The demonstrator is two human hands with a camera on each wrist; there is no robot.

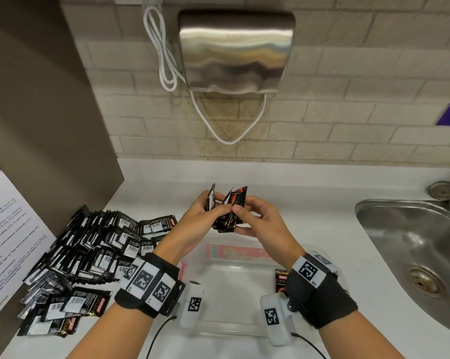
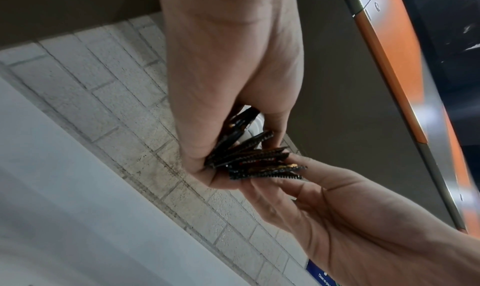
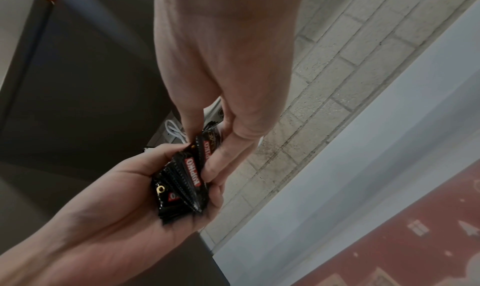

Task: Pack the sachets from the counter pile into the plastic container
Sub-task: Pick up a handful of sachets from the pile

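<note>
Both hands pinch a fanned bunch of sachets [image 1: 227,211] above the plastic container [image 1: 234,330] — left hand [image 1: 205,216], right hand [image 1: 257,221] — likely squaring them; the counter pile [image 1: 89,255] lies left.

Steel sink [image 1: 405,244], wall hand dryer [image 1: 235,50], white cable [image 1: 161,47]

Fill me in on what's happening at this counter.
A person is packing black sachets into a clear plastic container. Both hands, the left hand and right hand, hold a fanned bundle of sachets in the air above the container. One sachet already stands at the container's right side. A big pile of sachets lies on the counter to the left; a sink is on the right.
</note>
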